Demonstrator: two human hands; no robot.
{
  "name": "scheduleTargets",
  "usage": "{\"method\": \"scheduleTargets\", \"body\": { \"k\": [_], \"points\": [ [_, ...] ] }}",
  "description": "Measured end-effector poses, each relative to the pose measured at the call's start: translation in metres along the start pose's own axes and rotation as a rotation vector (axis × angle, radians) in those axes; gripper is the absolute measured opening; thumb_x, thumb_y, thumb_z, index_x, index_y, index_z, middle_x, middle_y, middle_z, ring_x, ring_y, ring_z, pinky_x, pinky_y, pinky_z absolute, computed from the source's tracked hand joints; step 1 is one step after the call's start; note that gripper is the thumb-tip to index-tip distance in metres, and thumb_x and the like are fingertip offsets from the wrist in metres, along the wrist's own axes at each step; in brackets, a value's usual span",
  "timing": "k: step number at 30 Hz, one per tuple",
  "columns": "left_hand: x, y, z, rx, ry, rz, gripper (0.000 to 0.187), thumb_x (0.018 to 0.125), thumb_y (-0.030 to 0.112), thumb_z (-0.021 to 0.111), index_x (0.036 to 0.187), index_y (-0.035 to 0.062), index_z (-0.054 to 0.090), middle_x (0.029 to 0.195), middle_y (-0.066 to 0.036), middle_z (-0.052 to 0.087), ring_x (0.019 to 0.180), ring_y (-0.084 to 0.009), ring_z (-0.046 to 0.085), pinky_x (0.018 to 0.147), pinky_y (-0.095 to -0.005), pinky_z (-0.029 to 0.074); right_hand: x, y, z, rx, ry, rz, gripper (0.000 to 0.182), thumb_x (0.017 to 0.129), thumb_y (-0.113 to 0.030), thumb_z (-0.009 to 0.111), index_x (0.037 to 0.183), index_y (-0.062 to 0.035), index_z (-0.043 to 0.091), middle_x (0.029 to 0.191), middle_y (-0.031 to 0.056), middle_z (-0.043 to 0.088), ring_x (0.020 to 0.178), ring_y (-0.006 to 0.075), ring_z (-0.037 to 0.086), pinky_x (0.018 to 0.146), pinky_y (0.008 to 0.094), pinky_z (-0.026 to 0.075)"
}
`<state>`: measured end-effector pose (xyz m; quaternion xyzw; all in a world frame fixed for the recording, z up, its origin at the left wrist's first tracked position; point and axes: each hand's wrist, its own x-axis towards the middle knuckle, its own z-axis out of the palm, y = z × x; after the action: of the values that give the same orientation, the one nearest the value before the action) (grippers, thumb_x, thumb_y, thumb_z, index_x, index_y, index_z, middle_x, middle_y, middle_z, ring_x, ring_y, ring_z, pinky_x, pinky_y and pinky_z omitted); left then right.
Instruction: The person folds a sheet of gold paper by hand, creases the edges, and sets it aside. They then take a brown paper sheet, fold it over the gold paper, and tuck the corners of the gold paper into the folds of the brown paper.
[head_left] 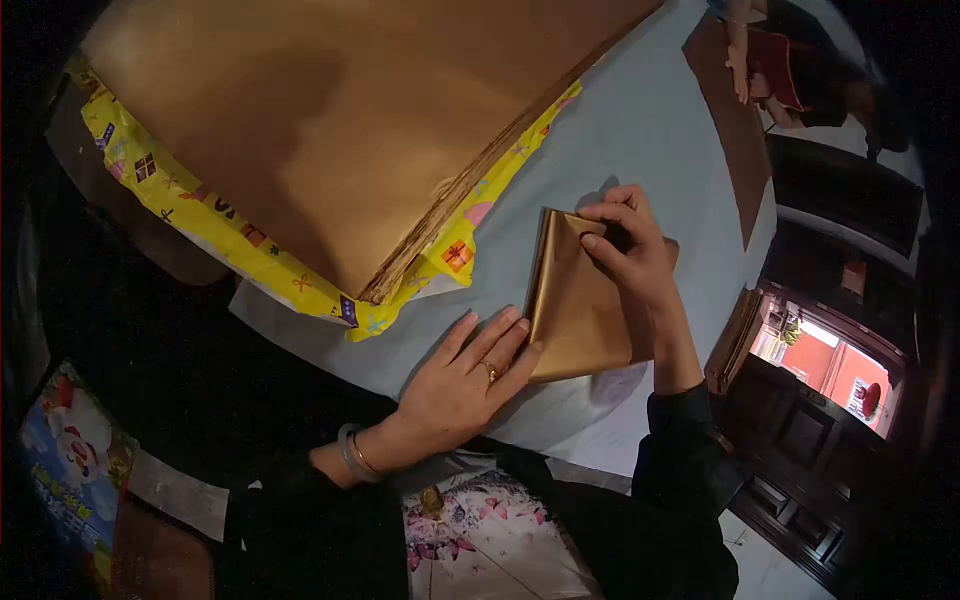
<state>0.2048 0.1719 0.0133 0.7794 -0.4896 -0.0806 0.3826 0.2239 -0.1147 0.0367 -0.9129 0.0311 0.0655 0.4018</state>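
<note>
A tall stack of large gold paper sheets [340,130] is lying on yellow patterned wrapping paper [230,235], covering the pale blue table [640,120].

The counter [640,130] has a pale blue top. A yellow printed sheet [250,245] lies along its near left part, with a thick stack of gold paper [330,120] resting on it. A folded gold sheet [585,310] lies flat near the near edge. A brown sheet [735,150] lies toward the far right corner.

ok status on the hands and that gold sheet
Left hand flat, pressing gold sheet edge. Right hand pinching its top fold. Big gold paper stack close alongside, not touching.
</note>
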Motion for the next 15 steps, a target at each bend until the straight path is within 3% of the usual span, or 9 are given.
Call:
{"method": "scheduleTargets", "body": {
  "k": [4, 15],
  "points": [
    [-0.0009, 0.0000, 0.0018, 0.042, -0.029, 0.014, 0.045, 0.083, 0.019, 0.055, 0.127, 0.0099, 0.054, 0.128, -0.012, 0.054, 0.129, -0.0267, 0.044, 0.108, -0.0456, 0.027, 0.0010, -0.0021, -0.0010, -0.046, 0.000, 0.003, 0.028, 0.076, -0.015, 0.074, 0.103, -0.0108, 0.068, 0.099, 0.0039, 0.050, 0.098, 0.0206, 0.046, 0.088, 0.0313, 0.036],
    [0.0001, -0.0002, 0.0017, 0.124, -0.053, 0.046, 0.046, 0.084, 0.020, 0.050, 0.127, 0.0058, 0.054, 0.128, -0.011, 0.052, 0.130, -0.0275, 0.043, 0.106, -0.0460, 0.030, 0.0006, -0.0023, 0.0011, 0.042, 0.005, 0.022, 0.027, 0.076, -0.012, 0.072, 0.103, -0.0095, 0.067, 0.096, 0.0035, 0.047, 0.096, 0.0196, 0.046, 0.086, 0.0299, 0.037]
  ]
}}
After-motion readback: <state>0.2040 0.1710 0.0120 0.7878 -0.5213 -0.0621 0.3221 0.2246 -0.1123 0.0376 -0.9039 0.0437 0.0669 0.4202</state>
